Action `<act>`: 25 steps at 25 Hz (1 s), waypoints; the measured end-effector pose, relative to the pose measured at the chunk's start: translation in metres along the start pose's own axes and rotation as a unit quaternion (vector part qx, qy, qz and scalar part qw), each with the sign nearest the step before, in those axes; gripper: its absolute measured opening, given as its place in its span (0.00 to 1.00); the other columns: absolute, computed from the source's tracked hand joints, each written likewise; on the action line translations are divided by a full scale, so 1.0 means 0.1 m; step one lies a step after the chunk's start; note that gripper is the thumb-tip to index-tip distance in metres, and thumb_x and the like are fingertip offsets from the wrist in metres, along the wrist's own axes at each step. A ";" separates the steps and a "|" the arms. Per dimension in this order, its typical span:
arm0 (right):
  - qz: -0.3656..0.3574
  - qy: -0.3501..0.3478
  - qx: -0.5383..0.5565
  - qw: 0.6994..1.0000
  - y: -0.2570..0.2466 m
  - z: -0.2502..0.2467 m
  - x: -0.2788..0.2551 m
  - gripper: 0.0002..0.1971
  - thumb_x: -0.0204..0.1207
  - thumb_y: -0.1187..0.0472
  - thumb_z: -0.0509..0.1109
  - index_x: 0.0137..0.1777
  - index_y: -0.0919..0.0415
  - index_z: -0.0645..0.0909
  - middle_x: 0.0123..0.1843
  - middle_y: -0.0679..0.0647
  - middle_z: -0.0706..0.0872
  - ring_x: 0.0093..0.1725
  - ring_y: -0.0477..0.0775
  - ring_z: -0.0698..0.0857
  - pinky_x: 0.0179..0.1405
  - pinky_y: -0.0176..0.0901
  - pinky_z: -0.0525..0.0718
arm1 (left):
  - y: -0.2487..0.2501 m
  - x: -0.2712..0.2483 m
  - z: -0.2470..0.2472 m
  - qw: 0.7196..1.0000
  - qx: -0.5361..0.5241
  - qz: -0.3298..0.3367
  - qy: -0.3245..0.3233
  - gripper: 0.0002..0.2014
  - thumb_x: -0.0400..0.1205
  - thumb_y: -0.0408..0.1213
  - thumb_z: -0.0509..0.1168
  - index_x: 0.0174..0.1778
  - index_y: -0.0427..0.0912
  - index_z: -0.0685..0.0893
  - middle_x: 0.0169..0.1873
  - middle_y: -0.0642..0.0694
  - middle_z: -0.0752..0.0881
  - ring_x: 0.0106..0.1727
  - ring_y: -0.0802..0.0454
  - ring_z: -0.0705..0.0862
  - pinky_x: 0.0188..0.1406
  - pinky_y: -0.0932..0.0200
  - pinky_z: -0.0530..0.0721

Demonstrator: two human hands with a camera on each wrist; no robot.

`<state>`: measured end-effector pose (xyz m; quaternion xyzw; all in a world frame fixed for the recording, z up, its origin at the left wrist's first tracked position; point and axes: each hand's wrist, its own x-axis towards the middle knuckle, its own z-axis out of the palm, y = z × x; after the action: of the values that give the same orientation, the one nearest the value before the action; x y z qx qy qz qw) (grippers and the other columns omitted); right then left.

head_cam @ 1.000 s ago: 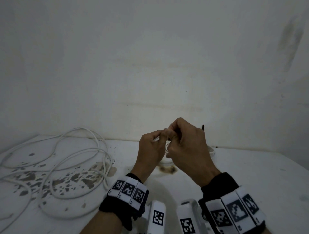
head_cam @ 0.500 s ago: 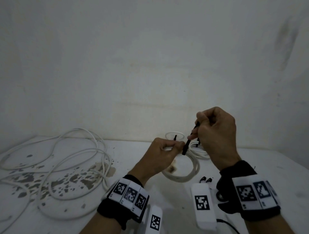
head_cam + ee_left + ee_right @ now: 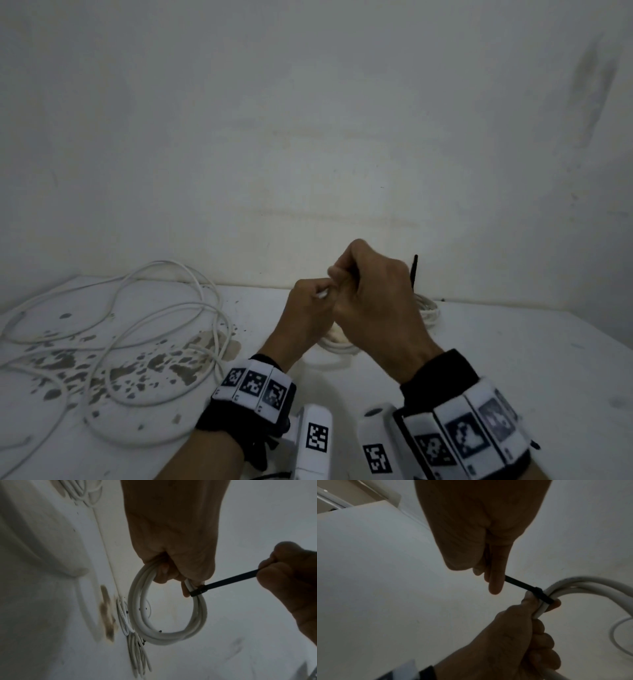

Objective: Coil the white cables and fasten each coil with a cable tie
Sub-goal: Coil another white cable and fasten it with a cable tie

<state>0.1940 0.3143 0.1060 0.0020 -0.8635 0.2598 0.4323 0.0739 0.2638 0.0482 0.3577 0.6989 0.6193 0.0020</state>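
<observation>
Head view. Left hand (image 3: 308,308) and right hand (image 3: 373,308) raised together above the counter (image 3: 513,359), knuckles touching. Right-hand fingers (image 3: 346,270) curled closed; tail of a black tie (image 3: 414,274) standing up at 1 o'clock from that fist. Coil (image 3: 342,346) mostly hidden behind the hands, a white arc showing at 6 o'clock below them. Loose cable (image 3: 164,318) sprawled over the stained counter at 9 o'clock, well apart. More white loops (image 3: 428,306) at 3 o'clock of the hands, beside the wall (image 3: 308,137).

Left wrist view. Left hand (image 3: 173,540) closed round the top of the coil (image 3: 164,615), which hangs as a ring toward 6 o'clock. Tie (image 3: 223,582) wrapped round the strands just below the thumb, its strap running taut toward 2 o'clock into the right hand (image 3: 291,581). Right-hand fingers (image 3: 274,572) pinching the strap. Other coils (image 3: 126,615) lying on the counter (image 3: 42,601) at 8 o'clock of the ring; whether touching it, not clear.

Right wrist view. Right hand (image 3: 479,534) with fingers (image 3: 494,577) pressed together on the tie (image 3: 529,588), strap leaving toward 4 o'clock. Tie head seated against the coil (image 3: 590,584). Left hand (image 3: 513,642) at 5 o'clock, thumb and fingers gripping the strands at the tie.
</observation>
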 end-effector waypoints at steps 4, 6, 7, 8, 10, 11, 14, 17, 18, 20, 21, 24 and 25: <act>-0.021 0.059 0.032 0.998 -0.03 0.00 0.01 0.12 0.75 0.73 0.73 0.37 0.58 0.77 0.30 0.45 0.83 0.31 0.45 0.83 0.28 0.28 0.79 | 0.09 -0.03 -0.05 0.998 -0.038 -0.037 -0.028 0.24 0.87 0.35 0.61 0.21 0.44 0.72 0.19 0.48 0.67 0.19 0.57 0.64 0.21 0.63 0.65; 0.003 0.121 0.103 0.987 -0.09 -0.16 0.09 0.05 0.79 0.63 0.74 0.43 0.56 0.82 0.35 0.44 0.86 0.34 0.45 0.87 0.33 0.35 0.86 | 0.18 0.00 -0.07 0.988 -0.113 -0.099 -0.029 0.27 0.87 0.41 0.62 0.18 0.48 0.77 0.21 0.47 0.64 0.20 0.55 0.62 0.19 0.63 0.65; 0.021 0.147 0.132 0.980 -0.12 -0.24 0.13 0.03 0.80 0.57 0.73 0.46 0.54 0.83 0.38 0.44 0.87 0.35 0.46 0.88 0.34 0.43 0.89 | 0.21 0.02 -0.09 0.978 -0.164 -0.130 -0.024 0.25 0.87 0.44 0.63 0.20 0.49 0.78 0.21 0.49 0.62 0.20 0.55 0.60 0.19 0.63 0.64; 0.046 0.176 0.156 0.971 -0.11 -0.30 0.16 0.04 0.81 0.53 0.72 0.47 0.51 0.83 0.39 0.45 0.88 0.36 0.49 0.89 0.35 0.50 0.90 | 0.24 0.04 -0.11 0.964 -0.216 -0.155 -0.021 0.21 0.87 0.45 0.64 0.25 0.50 0.78 0.21 0.51 0.59 0.21 0.55 0.58 0.18 0.62 0.62; 0.111 0.238 0.185 0.947 -0.01 -0.36 0.20 0.06 0.79 0.50 0.69 0.43 0.49 0.83 0.38 0.47 0.88 0.38 0.56 0.89 0.39 0.60 0.90 | 0.26 0.06 -0.15 0.939 -0.290 -0.183 -0.026 0.15 0.86 0.45 0.64 0.33 0.49 0.75 0.22 0.53 0.57 0.20 0.57 0.56 0.16 0.64 0.60; 0.147 0.248 0.183 0.940 0.07 -0.36 0.21 0.08 0.78 0.50 0.66 0.41 0.50 0.83 0.38 0.48 0.88 0.40 0.57 0.89 0.42 0.62 0.90 | 0.26 0.08 -0.18 0.930 -0.311 -0.192 -0.029 0.14 0.86 0.45 0.64 0.34 0.49 0.75 0.22 0.53 0.57 0.20 0.57 0.56 0.16 0.64 0.59; 0.276 0.119 0.143 0.943 0.37 -0.32 0.18 0.07 0.75 0.51 0.68 0.46 0.52 0.84 0.40 0.49 0.89 0.40 0.52 0.87 0.45 0.54 0.87 | 0.26 0.10 -0.22 0.911 -0.343 -0.227 -0.039 0.13 0.86 0.48 0.62 0.38 0.46 0.74 0.19 0.53 0.62 0.18 0.57 0.59 0.16 0.64 0.64; 0.363 -0.104 0.151 0.914 0.60 -0.27 0.13 0.11 0.74 0.56 0.76 0.55 0.51 0.83 0.47 0.58 0.92 0.43 0.55 0.91 0.47 0.54 0.90 | 0.28 0.10 -0.23 0.904 -0.350 -0.240 -0.052 0.16 0.87 0.49 0.60 0.37 0.44 0.74 0.17 0.51 0.70 0.15 0.57 0.64 0.17 0.63 0.71; 0.368 -0.147 0.162 0.904 0.63 -0.25 0.10 0.11 0.75 0.60 0.76 0.56 0.53 0.83 0.48 0.61 0.92 0.42 0.56 0.91 0.46 0.53 0.91 | 0.28 0.10 -0.22 0.906 -0.343 -0.241 -0.058 0.17 0.87 0.49 0.59 0.35 0.43 0.75 0.18 0.50 0.72 0.16 0.56 0.67 0.19 0.62 0.74; 0.365 -0.147 0.172 0.903 0.69 -0.22 0.08 0.11 0.76 0.67 0.76 0.57 0.59 0.84 0.46 0.65 0.92 0.38 0.58 0.90 0.43 0.53 0.92 | 0.27 0.10 -0.22 0.906 -0.340 -0.244 -0.062 0.19 0.88 0.48 0.59 0.34 0.40 0.79 0.21 0.47 0.76 0.18 0.55 0.73 0.30 0.57 0.83; 0.363 -0.123 0.177 0.906 0.71 -0.21 0.06 0.10 0.76 0.69 0.75 0.57 0.62 0.85 0.43 0.66 0.91 0.36 0.58 0.90 0.42 0.53 0.92 | 0.26 0.10 -0.21 0.903 -0.345 -0.248 -0.059 0.19 0.88 0.47 0.59 0.37 0.39 0.82 0.24 0.45 0.79 0.22 0.53 0.77 0.38 0.52 0.86; 0.380 -0.062 0.224 0.895 0.77 -0.19 0.04 0.08 0.77 0.73 0.74 0.54 0.68 0.86 0.37 0.63 0.89 0.32 0.55 0.89 0.39 0.52 0.93 | 0.20 0.10 -0.20 0.901 -0.341 -0.263 -0.050 0.15 0.87 0.46 0.59 0.53 0.39 0.85 0.34 0.42 0.88 0.36 0.47 0.87 0.52 0.43 0.86; 0.389 -0.045 0.239 0.889 0.81 -0.18 0.04 0.08 0.77 0.74 0.73 0.54 0.69 0.86 0.38 0.64 0.89 0.32 0.55 0.89 0.37 0.51 0.93 | 0.16 0.10 -0.20 0.909 -0.317 -0.265 -0.053 0.14 0.87 0.46 0.60 0.54 0.40 0.85 0.39 0.42 0.91 0.41 0.46 0.88 0.54 0.42 0.86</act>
<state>0.1866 0.3932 0.0819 -0.2193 -0.7256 0.6051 0.2434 0.0658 0.2507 0.0715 0.1719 0.5339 0.7650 0.3167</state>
